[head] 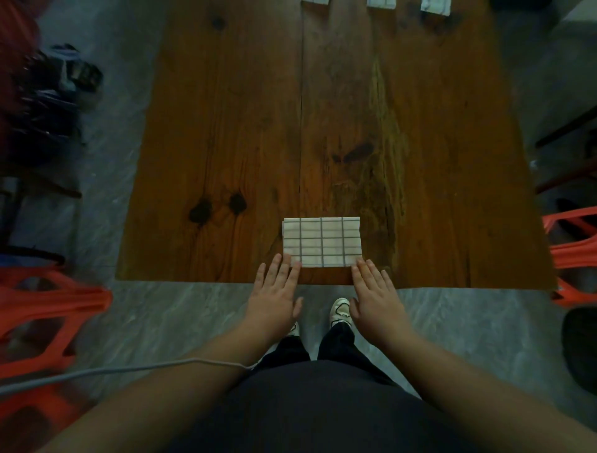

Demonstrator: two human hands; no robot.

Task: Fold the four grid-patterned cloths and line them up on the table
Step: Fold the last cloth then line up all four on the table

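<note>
A folded white cloth with a grey grid (321, 242) lies flat near the front edge of the brown wooden table (226, 129). My left hand (277, 292) is flat, fingers spread, its fingertips touching the cloth's lower left corner. My right hand (376, 296) is flat too, fingertips at the cloth's lower right corner. Neither hand grips anything. At the far edge of the table three more white cloths (316, 2) (381, 3) (435, 6) sit in a row, mostly cut off by the frame's top.
Red plastic stools stand on the grey floor at the left (42, 310) and right (571, 245). Dark bags (55, 97) lie on the floor at the left. A grey cable (129, 372) runs across my left arm.
</note>
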